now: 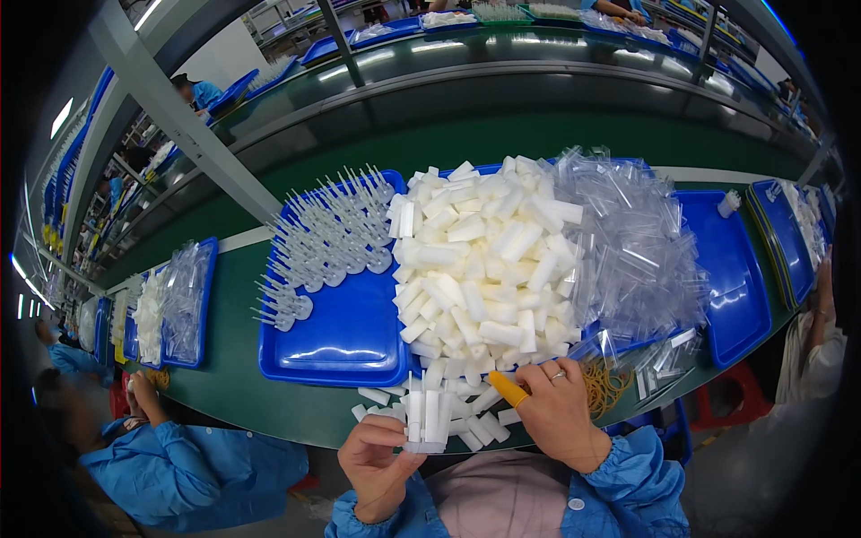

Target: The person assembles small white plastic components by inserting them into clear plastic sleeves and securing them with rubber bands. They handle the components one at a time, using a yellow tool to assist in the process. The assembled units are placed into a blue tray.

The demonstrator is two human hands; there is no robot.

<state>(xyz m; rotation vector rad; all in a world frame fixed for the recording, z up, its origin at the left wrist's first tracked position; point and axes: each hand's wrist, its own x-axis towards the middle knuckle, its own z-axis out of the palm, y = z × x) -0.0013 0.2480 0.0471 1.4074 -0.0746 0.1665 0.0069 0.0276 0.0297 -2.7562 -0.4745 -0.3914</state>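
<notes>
My left hand [377, 457] holds a small row of white plastic tubes [425, 418] upright at the near edge of the green bench. My right hand [554, 408], with a yellow finger cot on one finger and a ring, rests beside the row among loose white tubes [480, 421]. Just past my hands rises a large heap of white tubes [484, 269]. A pile of clear plastic sleeves [628, 242] lies to its right. Rubber bands [605, 386] lie right of my right hand.
A blue tray [341, 332] at left carries rows of clear pump parts with thin stems [327, 242]. Another blue tray [731, 269] sits at right. A person in a blue coat [170, 457] works at my left, another person's arm [821, 305] at far right. A conveyor [538, 90] runs behind.
</notes>
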